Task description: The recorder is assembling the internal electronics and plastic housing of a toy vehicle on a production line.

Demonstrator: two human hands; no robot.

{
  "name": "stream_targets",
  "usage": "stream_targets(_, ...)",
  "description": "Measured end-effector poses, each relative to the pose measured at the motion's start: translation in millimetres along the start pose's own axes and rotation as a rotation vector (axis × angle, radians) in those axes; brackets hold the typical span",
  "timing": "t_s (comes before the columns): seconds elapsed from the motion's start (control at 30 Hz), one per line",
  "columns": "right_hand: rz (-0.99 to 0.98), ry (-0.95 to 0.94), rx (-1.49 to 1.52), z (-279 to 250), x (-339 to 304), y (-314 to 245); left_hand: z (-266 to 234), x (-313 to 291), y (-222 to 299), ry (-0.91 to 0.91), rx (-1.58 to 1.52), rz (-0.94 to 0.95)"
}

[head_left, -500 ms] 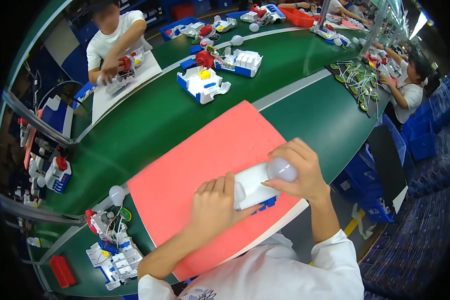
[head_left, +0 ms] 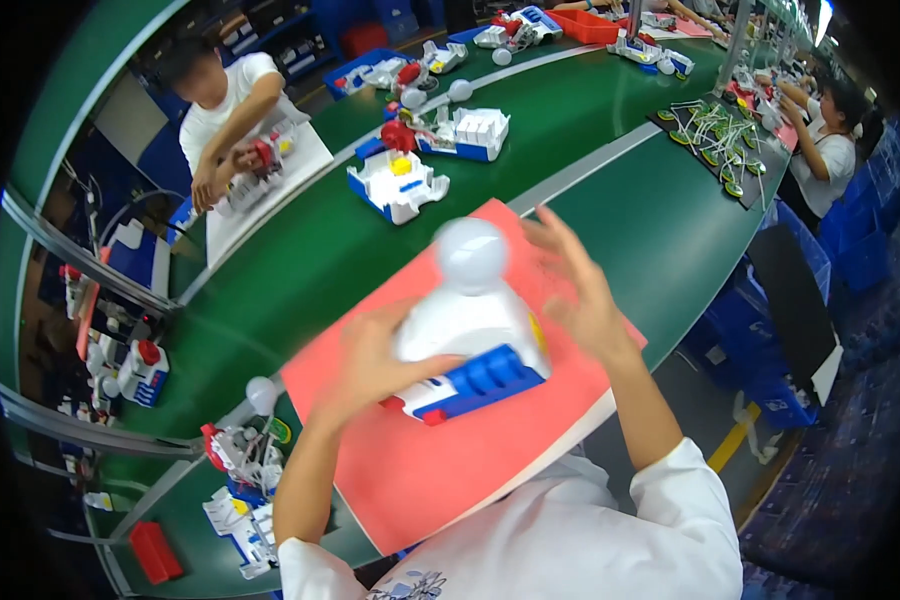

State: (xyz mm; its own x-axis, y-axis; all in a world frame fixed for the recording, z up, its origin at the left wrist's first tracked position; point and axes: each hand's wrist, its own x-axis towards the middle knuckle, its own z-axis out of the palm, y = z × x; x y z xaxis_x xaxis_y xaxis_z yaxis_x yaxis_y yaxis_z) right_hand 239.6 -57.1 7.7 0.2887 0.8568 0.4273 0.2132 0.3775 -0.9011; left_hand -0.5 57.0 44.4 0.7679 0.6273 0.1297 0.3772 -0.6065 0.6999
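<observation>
A white and blue plastic toy (head_left: 460, 328) with a pale round dome (head_left: 472, 257) on its top is raised over a pink mat (head_left: 440, 490). My left hand (head_left: 375, 360) grips the toy at its left side, thumb laid along the blue ridged part. Red bits show at the toy's lower left and a yellow bit at its right edge. Just off that right edge is my right hand (head_left: 582, 295), fingers spread and slightly smeared, holding nothing. The toy's underside is hidden.
On the green conveyor (head_left: 300, 275) ahead lies an opened toy shell (head_left: 400, 185). Another opened unit (head_left: 240, 490) with wires is at my left, by a red bin (head_left: 156, 552). Two co-workers (head_left: 232, 110) sit across and at right, near a dark board of wired discs (head_left: 710, 150).
The toy has swung upright, its dome now at the top and its blue side facing me. My right hand has let go of the dome and opened.
</observation>
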Motion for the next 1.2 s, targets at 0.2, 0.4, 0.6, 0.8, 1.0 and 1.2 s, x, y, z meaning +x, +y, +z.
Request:
stream_targets(0.2, 0.095, 0.168, 0.16, 88, -38, 11, 13, -24, -108, -0.016, -0.485, -0.214)
stream_targets(0.4, 0.094, 0.15, -0.117, 96, -26, 3, 54, -25, -117, 0.417, -0.875, -0.096)
stream_targets(0.6, 0.069, -0.003, -0.279, 103, -59, 24, 58, -2, -107, 0.839, -1.125, -0.116)
stream_targets(0.8, 0.152, -0.112, -0.432, 38, -44, 58, -82, 39, -59, 0.628, 0.634, -0.187)
stream_targets(1.0, 0.077, -0.19, -0.482, -20, 81, 109, -175, 48, -192, 0.422, 0.929, -0.646)
stream_targets(1.2, 0.22, -0.166, -0.996, 13, 258, 160, -141, 47, -233, 0.671, 1.305, -0.493)
